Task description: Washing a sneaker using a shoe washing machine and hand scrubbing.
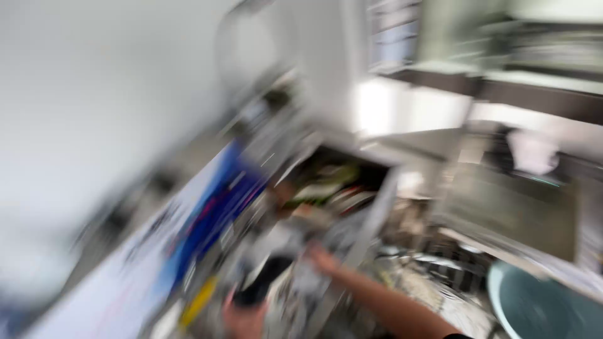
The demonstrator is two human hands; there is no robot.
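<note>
Blurred by camera motion, a pale wall fills the left. Low at centre, the left hand (pixel 244 319) touches a dark object (pixel 267 279), grip unclear. The right hand (pixel 323 258) reaches into a cluttered compartment (pixel 333 182); grip and progress unreadable. A teal bowl (pixel 540 307) sits rightmost.

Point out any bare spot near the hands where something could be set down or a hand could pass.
Heavy blur limits this. Around the right hand and left hand it looks crowded with packed clutter. The only seemingly open patches: the pale strip left of the blue panel, and the inside of the teal tub, lower right.
</note>
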